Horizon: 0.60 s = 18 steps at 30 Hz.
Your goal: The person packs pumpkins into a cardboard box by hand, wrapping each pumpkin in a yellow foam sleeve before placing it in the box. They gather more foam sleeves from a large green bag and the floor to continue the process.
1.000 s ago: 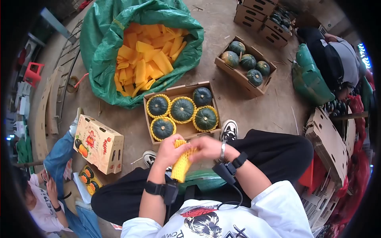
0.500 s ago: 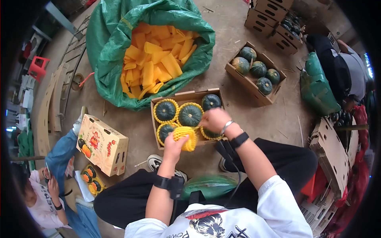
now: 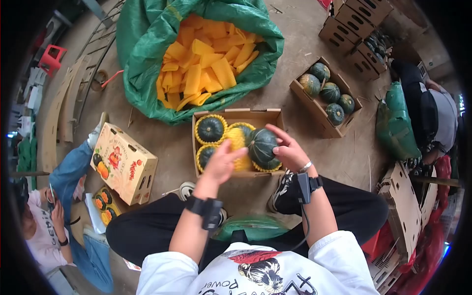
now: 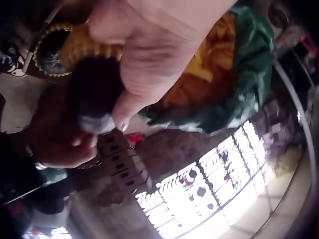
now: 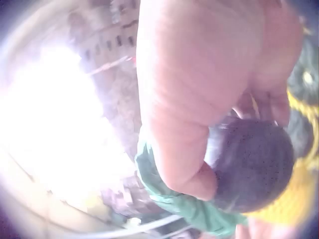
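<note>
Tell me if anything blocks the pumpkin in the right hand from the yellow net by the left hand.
No other object visibly does. The right hand grips the pumpkin beside the yellow net; only the thumb of the left hand shows over the net, pointing toward the pumpkin.

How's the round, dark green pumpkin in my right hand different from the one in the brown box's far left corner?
Your right hand holds the dark green, round pumpkin over the brown cardboard box; the dark green corner pumpkin rests inside it. The held pumpkin looks mostly bare; the corner pumpkin sits in a yellow foam net. Both are round and dark green.
</note>
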### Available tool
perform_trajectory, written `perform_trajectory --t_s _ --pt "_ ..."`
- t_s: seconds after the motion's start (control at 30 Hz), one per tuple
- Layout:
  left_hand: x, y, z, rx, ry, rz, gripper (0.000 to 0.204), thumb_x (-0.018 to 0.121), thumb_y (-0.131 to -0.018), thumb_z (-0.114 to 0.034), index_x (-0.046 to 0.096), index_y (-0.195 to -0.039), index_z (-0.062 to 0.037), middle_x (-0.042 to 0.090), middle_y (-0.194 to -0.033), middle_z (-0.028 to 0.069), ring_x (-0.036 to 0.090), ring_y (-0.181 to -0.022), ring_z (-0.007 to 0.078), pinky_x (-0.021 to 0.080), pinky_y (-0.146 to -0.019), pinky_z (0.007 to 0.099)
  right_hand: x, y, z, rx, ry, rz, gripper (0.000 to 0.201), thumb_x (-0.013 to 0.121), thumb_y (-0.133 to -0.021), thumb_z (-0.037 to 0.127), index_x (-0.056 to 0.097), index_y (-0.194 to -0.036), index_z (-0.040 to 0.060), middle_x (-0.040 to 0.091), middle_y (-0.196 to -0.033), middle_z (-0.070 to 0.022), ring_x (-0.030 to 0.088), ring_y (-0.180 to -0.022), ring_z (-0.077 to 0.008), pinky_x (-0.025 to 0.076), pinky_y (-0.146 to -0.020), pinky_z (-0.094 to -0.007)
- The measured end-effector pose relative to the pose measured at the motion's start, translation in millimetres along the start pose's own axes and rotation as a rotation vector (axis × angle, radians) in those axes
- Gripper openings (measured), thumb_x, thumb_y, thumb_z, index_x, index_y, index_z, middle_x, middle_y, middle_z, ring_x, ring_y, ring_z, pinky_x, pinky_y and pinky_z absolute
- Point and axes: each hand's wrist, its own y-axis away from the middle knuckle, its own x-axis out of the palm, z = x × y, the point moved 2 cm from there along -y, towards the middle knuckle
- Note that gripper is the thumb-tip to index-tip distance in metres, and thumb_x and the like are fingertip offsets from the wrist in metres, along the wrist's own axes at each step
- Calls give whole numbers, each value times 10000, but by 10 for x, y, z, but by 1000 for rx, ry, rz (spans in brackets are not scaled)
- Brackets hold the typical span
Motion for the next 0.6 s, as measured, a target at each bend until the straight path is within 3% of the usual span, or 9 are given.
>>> perform_trajectory --t_s 0.03,0.13,0.23,0.3,0.37,0.43,0.47,0.57,0.6 --pt "279 145 -42 -15 -20 27 662 734 -744 -113 381 -1284 32 529 -1186 96 511 -1084 187 400 -941 286 88 44 -117 15 -51 -13 522 655 -763 103 505 -1260 51 601 -1096 -61 587 -913 -127 468 -811 -264" --pt "301 310 156 111 -399 19 721 737 -724 -68 355 -1332 -3 488 -1239 78 466 -1140 165 381 -958 279 374 161 -272 -222 668 -395 298 649 -824 204 636 -1045 5 653 -959 -94 602 -837 -125 471 -755 -256" --pt "408 523 -7 231 -851 -35 777 778 -671 -74 360 -1322 -2 484 -1247 82 460 -1148 168 383 -960 282 698 398 -160 -291 675 -445 241 630 -842 190 655 -994 5 669 -876 -90 614 -743 -140 478 -690 -262" --pt "417 614 -112 129 -565 89 793 793 -645 -85 371 -1312 -6 494 -1239 85 475 -1131 165 391 -956 290 446 333 -299 -432 708 -468 219 563 -893 176 658 -989 4 680 -797 -57 638 -699 -174 515 -662 -297" --pt "380 661 -56 129 -403 168 814 812 -632 -132 375 -1308 -13 513 -1221 88 503 -1114 177 406 -955 308 114 263 -464 -139 123 -533 281 521 -922 191 601 -1110 -3 671 -936 -87 641 -812 -190 523 -756 -320" --pt "441 726 8 49 143 350 737 774 -660 -74 400 -1293 -34 538 -1184 73 528 -1101 196 419 -956 324 292 358 -545 112 -401 -224 333 486 -942 208 524 -1200 2 620 -1088 -115 610 -938 -192 496 -847 -321" --pt "465 740 64 32 215 362 702 757 -678 -66 410 -1288 -43 553 -1167 64 542 -1081 191 421 -960 327 458 373 -606 92 -420 -39 333 464 -950 216 502 -1211 13 565 -1173 -133 573 -1024 -186 466 -908 -323" --pt "462 772 21 -103 339 394 682 756 -700 -101 411 -1284 -36 555 -1169 67 554 -1070 198 429 -955 334 415 328 -543 125 -172 -33 245 469 -941 174 576 -1087 8 625 -1036 -64 599 -882 -152 486 -785 -274" --pt "403 706 21 -120 368 413 644 727 -732 -103 405 -1285 -32 550 -1175 69 560 -1062 203 440 -943 332 368 256 -472 -50 -50 -11 223 482 -937 185 606 -986 5 641 -924 -30 594 -809 -129 478 -707 -265"
